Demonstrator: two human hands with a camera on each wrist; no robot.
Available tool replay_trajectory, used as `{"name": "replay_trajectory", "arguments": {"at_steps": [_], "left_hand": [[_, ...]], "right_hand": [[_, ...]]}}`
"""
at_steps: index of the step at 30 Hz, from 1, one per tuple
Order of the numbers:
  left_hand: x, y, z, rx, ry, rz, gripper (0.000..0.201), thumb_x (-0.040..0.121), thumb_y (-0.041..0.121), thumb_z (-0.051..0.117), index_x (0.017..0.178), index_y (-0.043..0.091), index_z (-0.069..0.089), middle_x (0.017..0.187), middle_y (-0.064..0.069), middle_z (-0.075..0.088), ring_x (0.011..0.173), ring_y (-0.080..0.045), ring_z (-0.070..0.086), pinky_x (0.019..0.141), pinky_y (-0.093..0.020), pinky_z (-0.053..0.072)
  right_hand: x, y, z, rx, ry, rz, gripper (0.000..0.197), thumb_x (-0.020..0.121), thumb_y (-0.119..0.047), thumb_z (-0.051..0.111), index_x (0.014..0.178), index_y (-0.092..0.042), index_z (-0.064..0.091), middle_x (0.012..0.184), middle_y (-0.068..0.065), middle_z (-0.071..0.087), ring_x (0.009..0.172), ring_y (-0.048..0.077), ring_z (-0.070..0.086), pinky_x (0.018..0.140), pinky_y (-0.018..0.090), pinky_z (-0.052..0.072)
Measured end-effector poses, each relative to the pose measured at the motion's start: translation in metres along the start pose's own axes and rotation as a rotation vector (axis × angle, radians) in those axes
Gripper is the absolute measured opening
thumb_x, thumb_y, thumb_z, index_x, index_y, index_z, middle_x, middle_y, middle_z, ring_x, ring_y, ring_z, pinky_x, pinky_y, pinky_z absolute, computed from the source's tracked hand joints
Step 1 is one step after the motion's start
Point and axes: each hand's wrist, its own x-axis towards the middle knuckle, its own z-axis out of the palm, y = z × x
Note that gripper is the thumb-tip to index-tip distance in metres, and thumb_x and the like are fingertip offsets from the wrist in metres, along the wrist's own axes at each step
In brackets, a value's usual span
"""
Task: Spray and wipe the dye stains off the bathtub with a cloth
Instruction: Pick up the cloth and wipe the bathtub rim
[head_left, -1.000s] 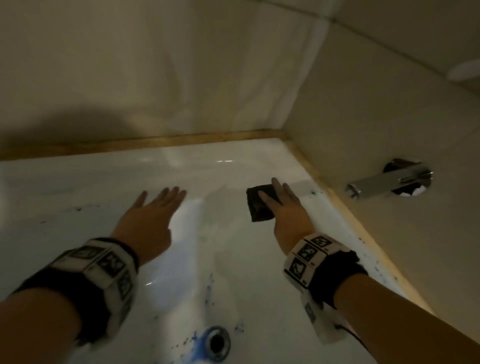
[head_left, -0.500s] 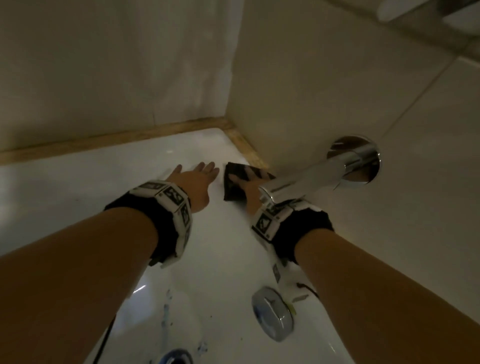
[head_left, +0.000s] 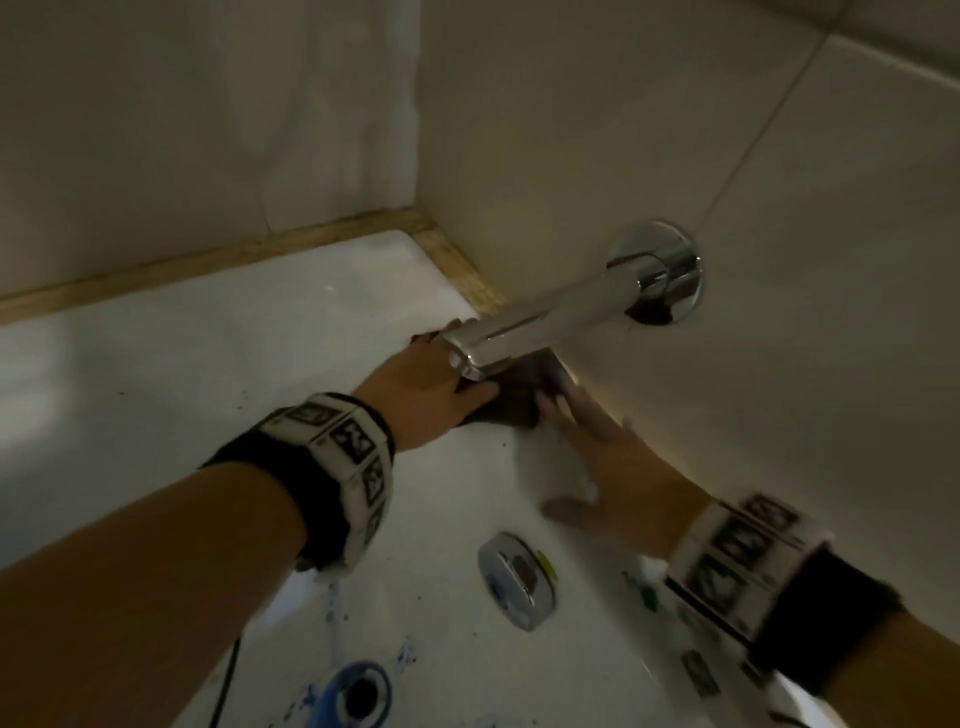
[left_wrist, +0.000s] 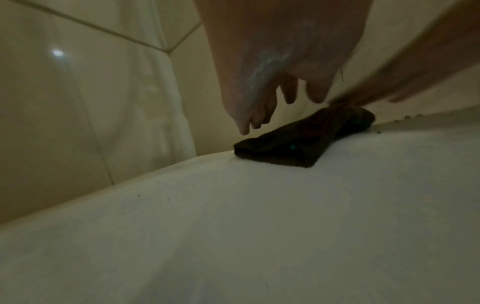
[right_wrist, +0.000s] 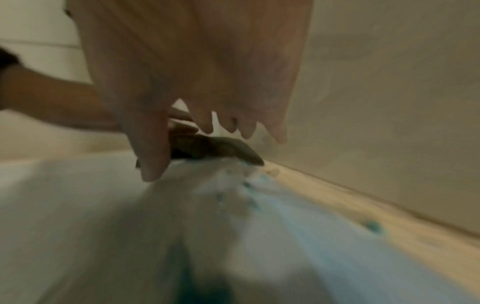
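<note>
Cloth (head_left: 511, 402), dark and folded, lies on the white tub (head_left: 218, 374) close to the far corner, right under the chrome spout (head_left: 524, 332) that sticks out of the tiled wall (head_left: 675, 130). Both hands meet at it. The left hand (head_left: 423, 387) comes in from the left with fingers out flat, its tips on the cloth's near-left edge; from the left wrist view they seem to hover just over it, so I cannot tell how firmly they press. The right hand (head_left: 597, 452) is blurred, fingers spread, tips at the cloth's right side along the wooden trim (head_left: 457, 265); no grip shows. Blue dye (right_wrist: 249, 193) speckles the tub just short of the cloth by the right hand, and more rings the drain (head_left: 358, 693). A chrome overflow plate (head_left: 514, 579) sits between the wrists.
</note>
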Motion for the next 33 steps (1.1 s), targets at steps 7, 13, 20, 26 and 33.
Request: {"name": "replay_trajectory", "arguments": {"at_steps": [7,13,20,26,33], "left_hand": [[0.023,0.004,0.023,0.264,-0.126,-0.089,0.064,0.088,0.060,0.042,0.145,0.043,0.018,0.157,0.003,0.007,0.144,-0.023,0.012,0.117,-0.040,0.015],[-0.005,0.035,0.046,0.334,-0.064,-0.027,0.059,0.091,0.049,0.045,0.145,0.038,0.024,0.155,-0.007,0.015,0.142,-0.027,0.014,0.113,-0.044,0.023],[-0.064,0.074,0.073,0.312,-0.104,0.132,0.049,0.094,0.030,0.046,0.141,0.035,0.034,0.149,-0.004,0.027,0.136,-0.022,0.030,0.105,-0.036,0.036],[-0.055,0.040,0.007,0.076,0.281,0.092,0.052,0.083,0.042,0.044,0.128,0.020,0.056,0.122,-0.010,0.063,0.108,-0.029,0.061,0.094,-0.034,0.045],[0.029,-0.009,-0.058,0.264,0.305,-0.163,0.051,0.092,0.013,0.050,0.141,0.017,0.040,0.135,-0.018,0.049,0.122,-0.035,0.046,0.104,-0.040,0.036]], "right_hand": [[-0.031,0.002,0.010,-0.020,-0.177,0.038,0.075,0.096,-0.036,0.044,0.148,-0.020,-0.008,0.154,-0.001,-0.023,0.144,0.014,-0.012,0.117,0.032,0.010],[-0.063,0.002,0.015,0.026,-0.165,0.229,0.071,0.093,-0.034,0.052,0.149,-0.023,0.011,0.157,-0.005,0.002,0.140,0.021,0.021,0.113,0.032,0.020],[-0.096,-0.001,0.029,0.090,-0.241,0.326,0.071,0.090,-0.035,0.057,0.147,-0.026,0.016,0.150,0.003,0.026,0.135,0.020,0.029,0.109,0.026,0.025],[-0.098,-0.005,0.023,-0.020,-0.226,0.254,0.069,0.095,-0.037,0.047,0.149,-0.024,0.005,0.157,-0.001,0.002,0.141,0.019,0.020,0.109,0.028,0.026],[-0.092,0.009,0.040,-0.055,-0.185,0.204,0.070,0.095,-0.045,0.041,0.148,-0.030,-0.004,0.154,-0.004,-0.016,0.141,0.015,0.020,0.111,0.036,0.029]]}}
